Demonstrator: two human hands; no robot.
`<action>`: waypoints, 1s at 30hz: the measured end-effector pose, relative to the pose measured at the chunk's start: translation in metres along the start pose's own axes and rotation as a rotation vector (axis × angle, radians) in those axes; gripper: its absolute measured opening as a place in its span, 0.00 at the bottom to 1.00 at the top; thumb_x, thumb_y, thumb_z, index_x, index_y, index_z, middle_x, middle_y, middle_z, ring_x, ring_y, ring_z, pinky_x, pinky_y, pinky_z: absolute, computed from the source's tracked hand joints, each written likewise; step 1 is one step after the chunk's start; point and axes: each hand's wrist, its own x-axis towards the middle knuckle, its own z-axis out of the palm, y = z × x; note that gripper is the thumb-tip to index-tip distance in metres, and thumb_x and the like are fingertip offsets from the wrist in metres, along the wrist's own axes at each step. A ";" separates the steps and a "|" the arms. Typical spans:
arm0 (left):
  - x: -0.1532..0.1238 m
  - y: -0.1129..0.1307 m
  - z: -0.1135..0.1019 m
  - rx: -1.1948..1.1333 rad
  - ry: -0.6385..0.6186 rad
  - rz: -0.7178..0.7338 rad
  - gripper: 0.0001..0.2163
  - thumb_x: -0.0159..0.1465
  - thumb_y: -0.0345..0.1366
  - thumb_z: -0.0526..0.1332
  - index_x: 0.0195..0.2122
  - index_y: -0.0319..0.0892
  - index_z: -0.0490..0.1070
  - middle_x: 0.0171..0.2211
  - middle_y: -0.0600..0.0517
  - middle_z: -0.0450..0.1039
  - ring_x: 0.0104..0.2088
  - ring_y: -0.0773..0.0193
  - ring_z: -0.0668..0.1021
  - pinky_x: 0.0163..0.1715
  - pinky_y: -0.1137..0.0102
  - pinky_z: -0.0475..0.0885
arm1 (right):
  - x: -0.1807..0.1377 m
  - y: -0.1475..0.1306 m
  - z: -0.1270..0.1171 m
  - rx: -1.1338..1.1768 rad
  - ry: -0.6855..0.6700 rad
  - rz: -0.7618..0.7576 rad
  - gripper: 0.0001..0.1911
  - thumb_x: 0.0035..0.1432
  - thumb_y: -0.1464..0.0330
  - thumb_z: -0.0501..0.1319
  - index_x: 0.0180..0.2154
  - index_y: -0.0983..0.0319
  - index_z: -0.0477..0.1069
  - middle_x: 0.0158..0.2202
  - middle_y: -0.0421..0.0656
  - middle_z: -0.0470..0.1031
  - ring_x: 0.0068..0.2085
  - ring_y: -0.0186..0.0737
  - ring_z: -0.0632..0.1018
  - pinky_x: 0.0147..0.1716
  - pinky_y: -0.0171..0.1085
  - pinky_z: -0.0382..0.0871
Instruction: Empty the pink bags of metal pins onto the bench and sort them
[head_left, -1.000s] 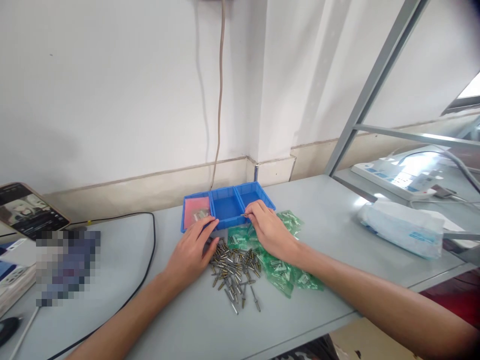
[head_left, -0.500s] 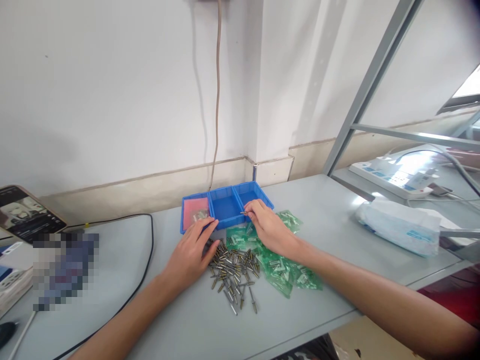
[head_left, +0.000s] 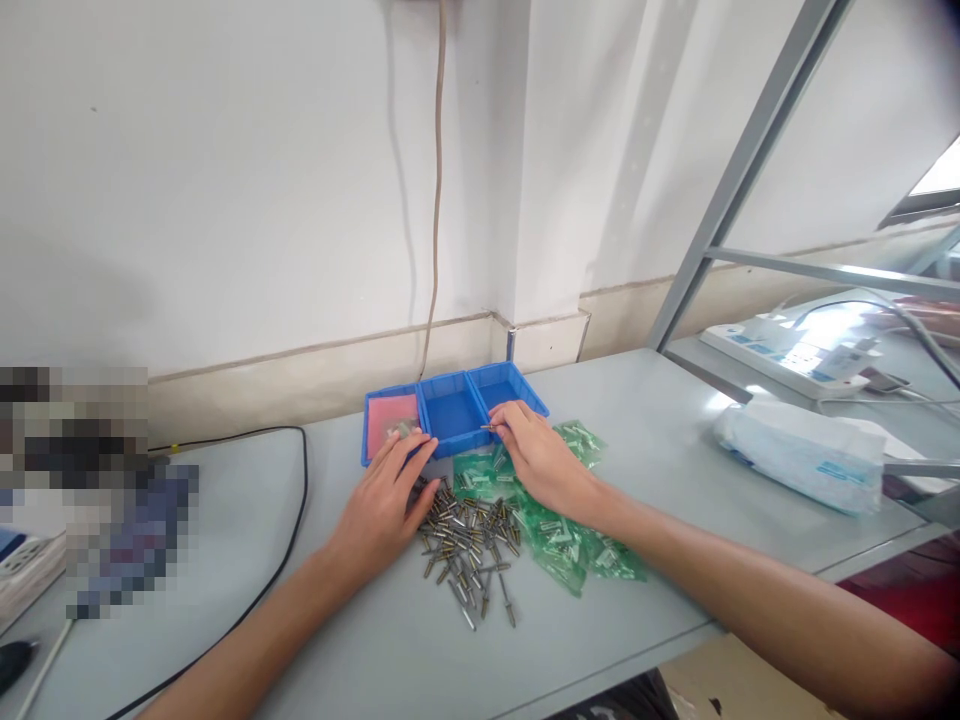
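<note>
My right hand [head_left: 536, 450] pinches a small rivet [head_left: 488, 428] between thumb and fingertips, at the front edge of a blue tray. My left hand [head_left: 386, 500] rests with fingers spread at the left side of a pile of metal rivets [head_left: 469, 545], gold and silver, holding nothing that I can see. Its fingertips reach the front edge of the blue three-compartment tray [head_left: 454, 443]. Pink material [head_left: 390, 412] and a small clear bag [head_left: 403, 428] lie in the tray's left compartment. Green plastic bags [head_left: 559, 545] of metal pieces lie under and beside my right hand.
Behind the grey table [head_left: 360, 640] stands a white wall. A black cable [head_left: 300, 500] curves across the left side. At right are a white-blue plastic packet [head_left: 799, 455], a metal frame post [head_left: 739, 180] and a power strip [head_left: 784, 360].
</note>
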 end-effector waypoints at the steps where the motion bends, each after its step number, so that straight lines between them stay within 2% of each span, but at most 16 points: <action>1: 0.000 0.000 0.000 0.002 0.001 -0.001 0.26 0.75 0.35 0.60 0.73 0.45 0.60 0.67 0.40 0.70 0.68 0.46 0.72 0.70 0.43 0.68 | 0.000 0.000 0.000 -0.001 0.002 -0.003 0.10 0.78 0.73 0.47 0.46 0.58 0.65 0.52 0.49 0.77 0.52 0.49 0.77 0.55 0.51 0.70; 10: 0.000 -0.001 0.002 0.005 0.012 0.014 0.27 0.76 0.35 0.60 0.74 0.47 0.57 0.68 0.42 0.70 0.69 0.47 0.72 0.72 0.41 0.65 | -0.002 0.000 0.004 -0.015 0.012 0.005 0.11 0.78 0.73 0.46 0.46 0.58 0.65 0.52 0.50 0.76 0.52 0.50 0.77 0.57 0.54 0.68; 15: 0.001 -0.001 0.001 -0.009 0.011 0.014 0.27 0.75 0.35 0.60 0.74 0.48 0.57 0.67 0.43 0.71 0.70 0.47 0.71 0.72 0.41 0.64 | -0.002 -0.005 0.001 0.087 0.117 -0.008 0.12 0.78 0.71 0.48 0.47 0.57 0.69 0.51 0.49 0.76 0.53 0.50 0.77 0.56 0.50 0.70; 19: 0.004 0.001 -0.004 -0.042 0.052 0.031 0.24 0.75 0.32 0.60 0.71 0.47 0.63 0.65 0.43 0.73 0.70 0.48 0.70 0.71 0.43 0.66 | -0.003 -0.013 -0.004 0.242 0.132 0.004 0.11 0.78 0.68 0.52 0.46 0.56 0.73 0.47 0.46 0.78 0.50 0.47 0.78 0.53 0.46 0.72; 22: 0.004 0.005 -0.009 -0.106 0.090 0.086 0.19 0.74 0.29 0.60 0.66 0.47 0.69 0.59 0.44 0.78 0.64 0.51 0.76 0.65 0.50 0.73 | -0.005 -0.018 -0.005 0.432 0.091 0.069 0.10 0.78 0.64 0.54 0.44 0.56 0.73 0.42 0.43 0.79 0.48 0.45 0.80 0.49 0.43 0.74; 24: 0.004 0.008 -0.011 -0.145 0.083 0.142 0.17 0.74 0.29 0.59 0.62 0.47 0.73 0.54 0.45 0.81 0.57 0.54 0.80 0.60 0.55 0.77 | -0.005 -0.019 -0.005 0.537 0.041 0.099 0.12 0.78 0.62 0.54 0.42 0.56 0.73 0.39 0.41 0.80 0.42 0.42 0.81 0.45 0.42 0.75; 27: 0.002 0.011 -0.009 -0.193 0.003 0.178 0.14 0.75 0.31 0.59 0.59 0.46 0.76 0.51 0.45 0.83 0.51 0.56 0.82 0.55 0.59 0.79 | -0.006 -0.020 -0.003 0.642 -0.041 0.121 0.14 0.78 0.59 0.54 0.41 0.58 0.73 0.39 0.41 0.81 0.33 0.37 0.78 0.39 0.40 0.74; 30: 0.002 0.010 -0.005 -0.225 -0.080 0.143 0.13 0.76 0.32 0.59 0.58 0.44 0.77 0.52 0.44 0.82 0.52 0.56 0.82 0.55 0.58 0.79 | -0.005 -0.020 -0.002 0.764 -0.123 0.130 0.16 0.78 0.56 0.55 0.42 0.59 0.73 0.37 0.41 0.81 0.29 0.36 0.76 0.36 0.39 0.72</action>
